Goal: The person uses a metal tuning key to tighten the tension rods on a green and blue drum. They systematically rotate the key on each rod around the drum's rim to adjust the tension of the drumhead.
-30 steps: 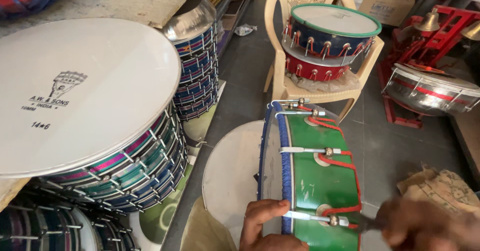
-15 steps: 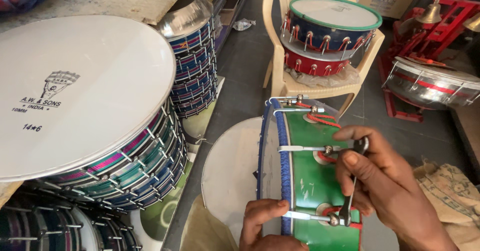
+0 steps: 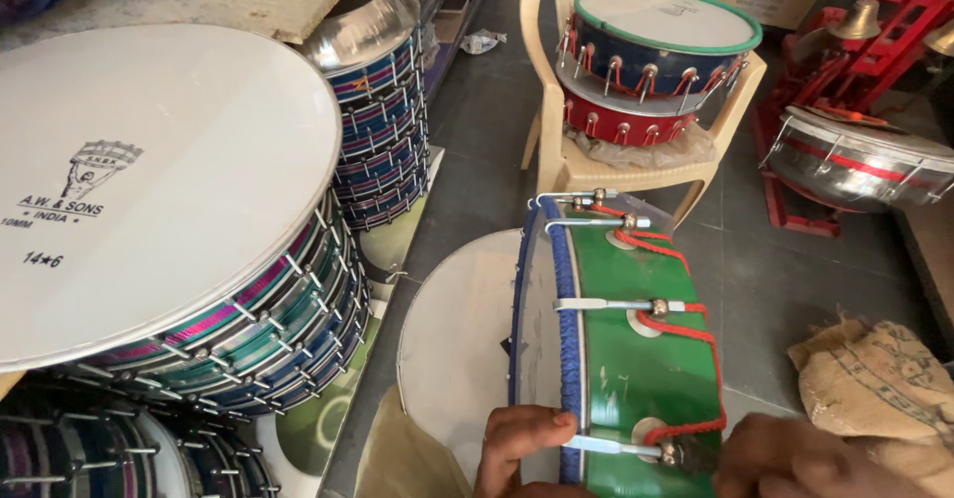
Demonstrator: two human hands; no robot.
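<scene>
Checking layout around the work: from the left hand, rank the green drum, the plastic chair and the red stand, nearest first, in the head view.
From the left hand:
1. Green drum, under the hand.
2. Plastic chair, straight ahead.
3. Red stand, far right.

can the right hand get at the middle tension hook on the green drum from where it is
Probably yes. The right hand sits at the lowest hook on the green drum, and the middle tension hook lies just above it on the same side. Only the red cord runs between them; nothing covers the hook.
</scene>
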